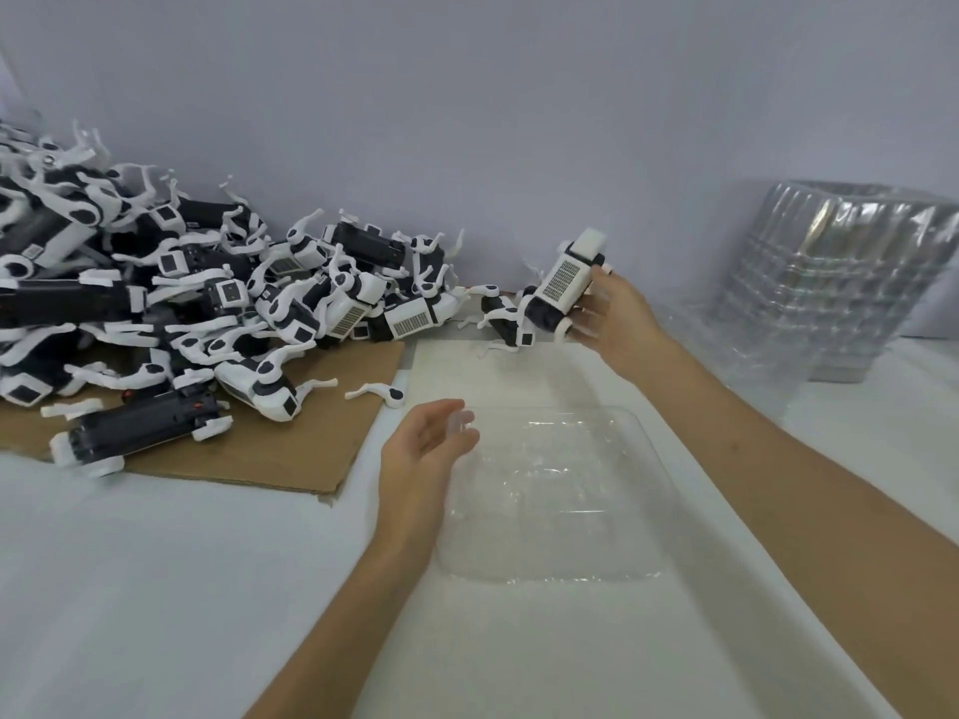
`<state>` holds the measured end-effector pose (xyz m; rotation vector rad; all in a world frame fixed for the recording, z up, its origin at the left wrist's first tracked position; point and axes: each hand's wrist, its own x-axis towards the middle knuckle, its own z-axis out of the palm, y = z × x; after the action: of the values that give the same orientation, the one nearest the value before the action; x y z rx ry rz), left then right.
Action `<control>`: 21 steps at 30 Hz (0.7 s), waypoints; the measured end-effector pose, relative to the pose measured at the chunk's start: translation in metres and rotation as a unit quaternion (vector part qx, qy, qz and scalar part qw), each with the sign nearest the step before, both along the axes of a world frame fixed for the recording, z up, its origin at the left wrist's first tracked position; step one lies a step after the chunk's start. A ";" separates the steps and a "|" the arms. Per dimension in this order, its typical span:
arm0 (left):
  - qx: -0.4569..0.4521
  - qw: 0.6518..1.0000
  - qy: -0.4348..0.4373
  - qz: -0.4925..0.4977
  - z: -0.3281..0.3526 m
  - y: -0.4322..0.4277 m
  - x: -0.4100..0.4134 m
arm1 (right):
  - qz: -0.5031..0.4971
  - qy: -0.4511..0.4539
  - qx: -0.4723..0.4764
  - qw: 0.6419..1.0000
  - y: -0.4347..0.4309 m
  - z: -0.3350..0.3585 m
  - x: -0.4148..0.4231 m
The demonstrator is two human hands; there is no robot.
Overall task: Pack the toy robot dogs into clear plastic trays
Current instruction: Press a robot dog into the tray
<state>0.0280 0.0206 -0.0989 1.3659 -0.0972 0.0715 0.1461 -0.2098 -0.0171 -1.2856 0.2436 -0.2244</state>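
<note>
My right hand (615,316) grips a white and black toy robot dog (565,280), lifted above the table at the far edge of the white board. A clear plastic tray (638,531) lies flat on the board in front of me, with nothing in it. My left hand (423,448) hovers at the tray's left edge, fingers apart and holding nothing. A big heap of toy robot dogs (207,298) fills the left side of the table, partly on cardboard. One more dog (506,316) stands just left of the held one.
A tall stack of clear plastic trays (825,282) stands at the back right. Brown cardboard (270,454) lies under the heap. A loose white leg piece (376,392) rests near the cardboard's right edge. A grey wall closes off the back.
</note>
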 end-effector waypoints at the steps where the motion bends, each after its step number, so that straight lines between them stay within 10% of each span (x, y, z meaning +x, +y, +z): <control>1: 0.000 1.000 0.001 0.000 0.000 0.000 0.000 | 0.018 0.006 0.063 0.998 0.001 0.004 -0.014; 10: 0.008 1.000 0.010 -0.008 0.000 -0.002 -0.002 | 0.183 -0.078 0.270 0.942 0.009 0.024 -0.137; 21: 0.036 0.996 0.026 -0.074 0.007 -0.013 -0.010 | 0.143 -0.072 0.047 0.986 0.028 0.004 -0.178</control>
<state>0.0180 0.0077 -0.0918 1.4276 -0.1572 -0.0928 -0.0319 -0.1819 -0.0134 -1.1888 -0.0543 -0.0586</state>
